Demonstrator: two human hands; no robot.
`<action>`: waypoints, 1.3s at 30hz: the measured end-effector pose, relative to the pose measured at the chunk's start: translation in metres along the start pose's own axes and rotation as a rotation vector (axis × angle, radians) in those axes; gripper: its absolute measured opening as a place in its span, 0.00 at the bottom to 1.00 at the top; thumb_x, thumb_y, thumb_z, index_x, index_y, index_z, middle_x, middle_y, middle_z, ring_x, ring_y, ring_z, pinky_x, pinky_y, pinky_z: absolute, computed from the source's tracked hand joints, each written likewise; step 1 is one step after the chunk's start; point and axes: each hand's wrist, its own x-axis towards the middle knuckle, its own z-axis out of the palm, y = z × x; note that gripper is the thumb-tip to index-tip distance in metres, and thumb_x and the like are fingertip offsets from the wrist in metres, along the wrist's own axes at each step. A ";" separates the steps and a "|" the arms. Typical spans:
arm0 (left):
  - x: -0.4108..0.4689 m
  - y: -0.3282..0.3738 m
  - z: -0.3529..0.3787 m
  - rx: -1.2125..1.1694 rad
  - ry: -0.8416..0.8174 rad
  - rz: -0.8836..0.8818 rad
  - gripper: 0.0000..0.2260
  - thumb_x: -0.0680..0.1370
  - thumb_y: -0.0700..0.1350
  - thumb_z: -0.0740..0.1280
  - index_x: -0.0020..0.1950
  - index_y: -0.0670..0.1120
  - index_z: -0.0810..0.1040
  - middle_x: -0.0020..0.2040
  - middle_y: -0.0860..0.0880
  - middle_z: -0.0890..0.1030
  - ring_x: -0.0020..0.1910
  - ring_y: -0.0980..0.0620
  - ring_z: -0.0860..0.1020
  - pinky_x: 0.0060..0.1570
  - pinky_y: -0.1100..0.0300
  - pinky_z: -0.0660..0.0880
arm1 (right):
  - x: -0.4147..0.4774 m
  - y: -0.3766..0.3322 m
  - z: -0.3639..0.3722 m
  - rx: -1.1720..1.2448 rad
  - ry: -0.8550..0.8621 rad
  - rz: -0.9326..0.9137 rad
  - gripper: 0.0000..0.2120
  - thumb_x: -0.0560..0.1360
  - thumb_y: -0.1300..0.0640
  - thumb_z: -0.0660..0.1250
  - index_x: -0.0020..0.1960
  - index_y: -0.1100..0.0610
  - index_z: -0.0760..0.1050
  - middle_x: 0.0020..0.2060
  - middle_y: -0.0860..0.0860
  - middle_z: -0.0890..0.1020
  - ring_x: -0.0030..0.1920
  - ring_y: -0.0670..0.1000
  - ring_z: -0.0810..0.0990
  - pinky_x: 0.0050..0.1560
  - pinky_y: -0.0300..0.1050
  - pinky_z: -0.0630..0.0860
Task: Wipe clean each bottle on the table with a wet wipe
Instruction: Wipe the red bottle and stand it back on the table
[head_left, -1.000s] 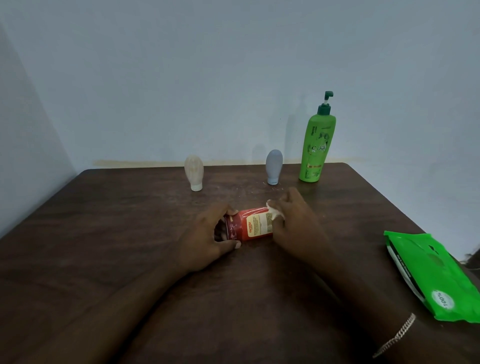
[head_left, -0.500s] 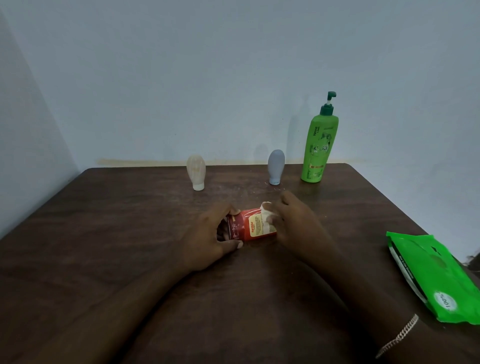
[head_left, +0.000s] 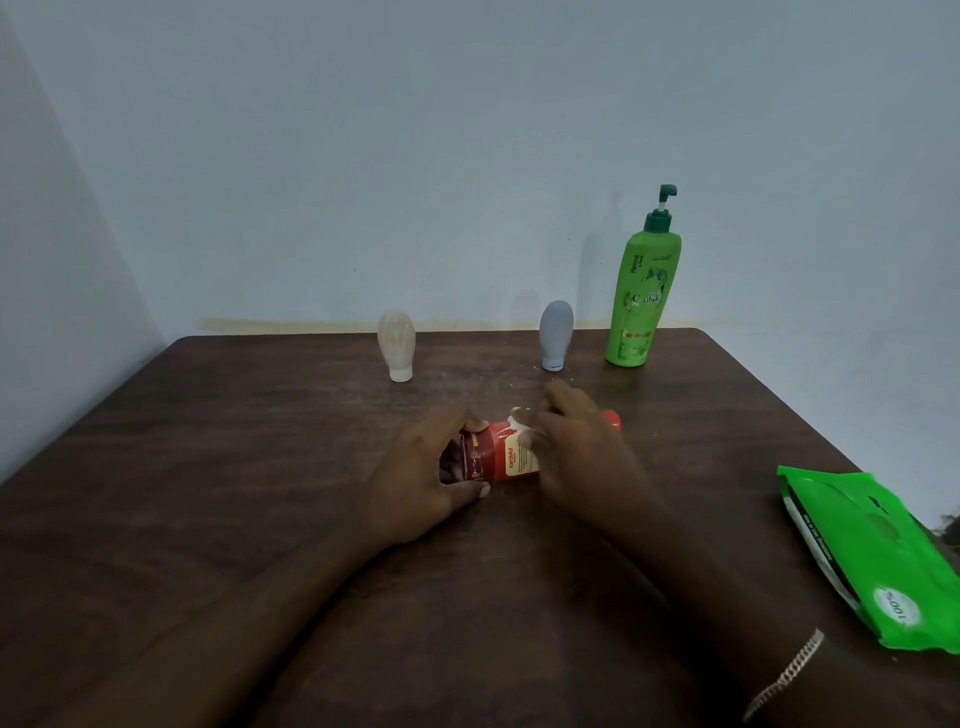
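Observation:
A red bottle (head_left: 500, 453) with a cream label lies on its side in the middle of the dark wooden table (head_left: 208, 493). My left hand (head_left: 423, 475) grips its left end between thumb and fingers. My right hand (head_left: 576, 449) holds a white wet wipe (head_left: 521, 422) bunched against the bottle's middle and covers most of its right half; only the red right tip shows past the knuckles. At the back stand a cream bottle (head_left: 397, 344) and a grey bottle (head_left: 556, 334), both upside down on their caps, and a tall green pump bottle (head_left: 644, 291).
A green wet-wipe pack (head_left: 878, 551) lies flat at the table's right edge. Pale walls close the table in at the back and left. White specks lie on the wood behind the red bottle.
My right hand has slid the wipe leftward along the red bottle, from its right end toward the label. The left hand keeps its hold.

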 end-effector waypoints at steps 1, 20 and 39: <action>0.000 0.000 0.000 0.002 0.001 -0.002 0.26 0.70 0.49 0.79 0.61 0.60 0.69 0.60 0.56 0.75 0.52 0.56 0.79 0.45 0.63 0.81 | -0.001 -0.003 0.002 -0.002 0.003 -0.015 0.19 0.77 0.57 0.68 0.67 0.54 0.75 0.53 0.49 0.72 0.52 0.45 0.69 0.52 0.42 0.74; -0.001 0.003 0.001 -0.046 0.017 -0.015 0.26 0.69 0.50 0.80 0.62 0.58 0.71 0.56 0.59 0.77 0.50 0.60 0.79 0.45 0.67 0.79 | -0.003 -0.009 0.006 -0.218 0.047 -0.164 0.21 0.70 0.55 0.74 0.62 0.54 0.78 0.52 0.51 0.77 0.51 0.51 0.74 0.48 0.50 0.73; 0.000 -0.001 0.000 -0.147 0.028 -0.052 0.26 0.65 0.52 0.82 0.58 0.58 0.75 0.51 0.56 0.81 0.47 0.58 0.81 0.43 0.57 0.82 | -0.012 -0.010 0.014 -0.371 0.052 -0.265 0.21 0.71 0.52 0.71 0.63 0.57 0.77 0.51 0.54 0.79 0.49 0.53 0.77 0.47 0.51 0.75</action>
